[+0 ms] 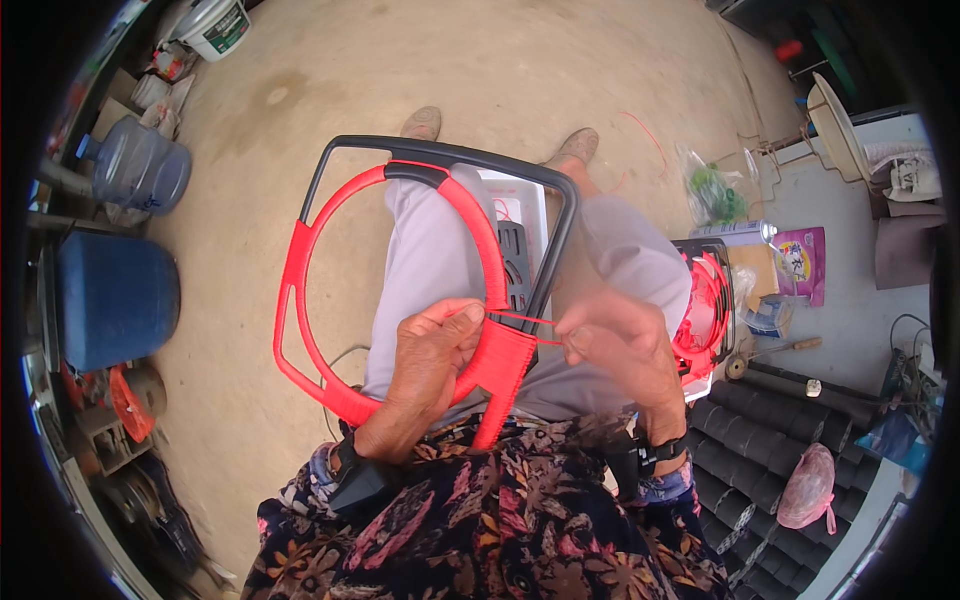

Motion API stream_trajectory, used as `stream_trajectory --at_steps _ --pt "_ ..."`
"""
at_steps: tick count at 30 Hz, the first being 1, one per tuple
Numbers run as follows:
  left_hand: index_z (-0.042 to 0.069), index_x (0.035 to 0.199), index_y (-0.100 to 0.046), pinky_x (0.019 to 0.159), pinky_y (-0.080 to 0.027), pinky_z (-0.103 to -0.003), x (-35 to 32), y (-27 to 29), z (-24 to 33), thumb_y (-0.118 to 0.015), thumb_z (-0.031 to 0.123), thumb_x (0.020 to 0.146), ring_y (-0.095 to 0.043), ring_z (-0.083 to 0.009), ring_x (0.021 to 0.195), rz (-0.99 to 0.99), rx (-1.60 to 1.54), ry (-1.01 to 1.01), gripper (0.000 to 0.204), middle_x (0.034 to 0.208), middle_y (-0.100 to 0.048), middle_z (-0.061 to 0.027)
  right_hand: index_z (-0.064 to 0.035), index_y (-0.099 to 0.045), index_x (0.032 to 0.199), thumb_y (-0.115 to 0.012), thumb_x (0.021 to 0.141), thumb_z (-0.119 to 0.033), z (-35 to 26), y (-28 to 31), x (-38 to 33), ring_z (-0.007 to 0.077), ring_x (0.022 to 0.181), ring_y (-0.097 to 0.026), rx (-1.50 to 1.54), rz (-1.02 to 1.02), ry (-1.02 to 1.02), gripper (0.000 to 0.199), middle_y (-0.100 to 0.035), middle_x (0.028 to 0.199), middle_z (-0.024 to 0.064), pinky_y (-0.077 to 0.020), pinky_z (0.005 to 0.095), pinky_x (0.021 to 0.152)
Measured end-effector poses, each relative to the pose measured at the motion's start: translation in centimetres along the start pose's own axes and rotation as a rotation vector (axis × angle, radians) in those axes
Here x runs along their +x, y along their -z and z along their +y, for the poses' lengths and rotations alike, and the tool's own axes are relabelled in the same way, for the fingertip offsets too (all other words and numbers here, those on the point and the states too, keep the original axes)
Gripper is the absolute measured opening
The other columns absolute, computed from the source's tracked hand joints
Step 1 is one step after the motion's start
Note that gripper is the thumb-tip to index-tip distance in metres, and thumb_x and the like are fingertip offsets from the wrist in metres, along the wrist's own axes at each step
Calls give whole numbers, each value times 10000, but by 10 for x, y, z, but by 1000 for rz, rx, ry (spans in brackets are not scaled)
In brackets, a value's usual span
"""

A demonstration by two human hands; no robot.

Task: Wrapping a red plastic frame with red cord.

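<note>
a bare, dusty concrete floor (330,90) carries everything here. at its far left edge stand a white bucket (215,25) and a clear water jug (140,165) (lying on its side), with a blue barrel (115,295) nearer. to the right, a paler slab (850,290) holds a clear bag of green stuff (712,192), a pink packet (800,262) and a wooden-handled tool (775,352). black rolls (755,440) are stacked just beside a pink bag (806,487).
</note>
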State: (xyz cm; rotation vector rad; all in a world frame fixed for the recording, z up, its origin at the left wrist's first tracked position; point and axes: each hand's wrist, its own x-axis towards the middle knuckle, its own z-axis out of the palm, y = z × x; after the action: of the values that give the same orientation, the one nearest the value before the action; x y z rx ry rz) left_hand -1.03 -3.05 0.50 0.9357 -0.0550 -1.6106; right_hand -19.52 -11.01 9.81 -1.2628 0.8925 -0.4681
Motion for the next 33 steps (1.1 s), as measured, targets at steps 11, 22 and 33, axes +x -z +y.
stream_trajectory --at_steps 11,22,33 --pt "-75 1001 -575 729 -556 -283 -2 9 1 -552 66 910 -667 -172 775 17 -3 14 169 891 -669 -139 4 -612 962 -622 862 -30 39 -11 7 60 738 -551 167 96 -86 106 -611 853 10 -455 205 663" --pt "-66 1051 -551 775 -545 -280 -1 5 6 -518 65 918 -660 -163 813 -39 1 80 190 947 -662 -128 -10 -608 938 -643 845 0 47 -16 7 23 752 -532 66 189 -10 100 -605 859 -18 -438 168 655" --pt "-63 1080 -540 764 -550 -286 4 0 14 -509 49 906 -654 -165 826 -129 -59 250 210 948 -646 -118 -10 -614 947 -619 842 -13 68 -21 13 41 706 -519 67 203 60 105 -608 799 -20 -442 207 645"
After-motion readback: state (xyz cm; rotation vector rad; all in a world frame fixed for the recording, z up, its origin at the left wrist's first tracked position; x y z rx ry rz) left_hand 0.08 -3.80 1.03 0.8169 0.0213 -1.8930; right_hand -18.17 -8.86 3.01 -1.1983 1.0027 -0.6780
